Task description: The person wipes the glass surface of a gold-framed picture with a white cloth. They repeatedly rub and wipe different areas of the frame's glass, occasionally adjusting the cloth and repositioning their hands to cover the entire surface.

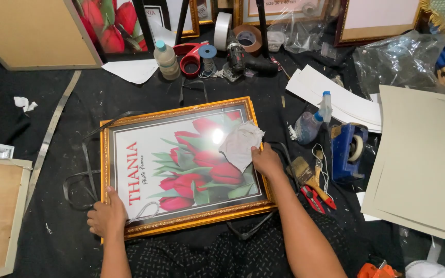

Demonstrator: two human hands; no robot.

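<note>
Picture frame (184, 163): lies flat, face up, on the black floor cloth (130, 92), near the cloth's front edge, straight ahead of the person's knees. Slightly rotated, its far right corner higher in view.

Hands. Left hand (107, 216) rests on the frame's near left corner, fingers curled over the gilt moulding, thumb on the glass edge; it pins the frame down. Right hand (266, 160) lies at the right edge of the frame, fingertips pinching a crumpled white cloth (241, 143) pressed on the glass.

Risks, as judged:
- Glass carries a bright glare spot next to the white cloth; streaks there would be hard to see and could be missed.
- Pressure from the right hand lands near the frame's edge. If the left hand lets go, the frame could skid on the floor cloth.
- Dark strap loops (81, 177) lie touching the left side of the frame; one could snag under the corner.
- Brush (305, 175) and red cutters (316, 198) sit just beside the right forearm; an elbow sweep could knock them.
- Spray bottle (311, 123) stands upright near the far right corner, within reach of a wide wipe.

Appearance. Ornate gold moulding with a dark inner band, glazed. Sample print behind the glass: red tulips, green leaves, white ground, red lettering down the left side. No chips or cracks visible.
</note>
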